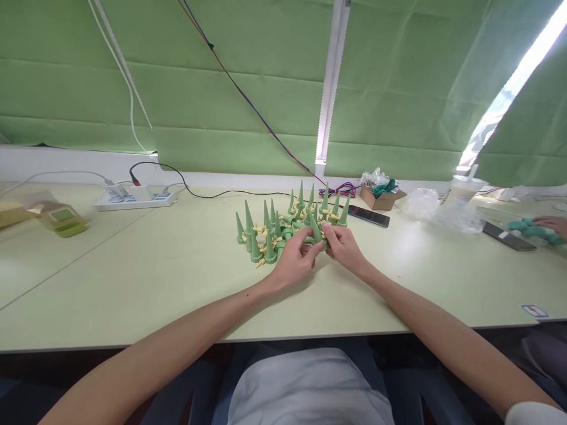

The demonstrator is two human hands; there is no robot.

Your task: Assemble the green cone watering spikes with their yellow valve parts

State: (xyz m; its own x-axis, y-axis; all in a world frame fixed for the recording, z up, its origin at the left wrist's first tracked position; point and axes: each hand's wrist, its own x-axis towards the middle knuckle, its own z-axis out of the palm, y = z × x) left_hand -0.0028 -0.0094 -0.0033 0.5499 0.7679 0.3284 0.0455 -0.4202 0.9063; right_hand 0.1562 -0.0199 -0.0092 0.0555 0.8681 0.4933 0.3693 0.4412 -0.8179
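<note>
Both hands meet over a green plant watering spike (315,227) with a tapered point. My left hand (297,257) closes its thumb and fingers around the lower part of the spike. Against its right side, my right hand (344,248) pinches near the base, where a small yellow valve partly shows; the fingers hide most of it. Around and behind the hands stand several more green watering spikes (268,245), points up, with yellow valves (260,228) on their sides. Other green pieces (289,224) lie among them.
Behind the spikes lies a dark phone (368,215), near a small cardboard box (381,198). Farther right are a lidded cup (463,189), plastic wrap and a co-worker's hand (551,224) by teal pieces. A power strip (135,200) and a blurred box (59,218) sit left.
</note>
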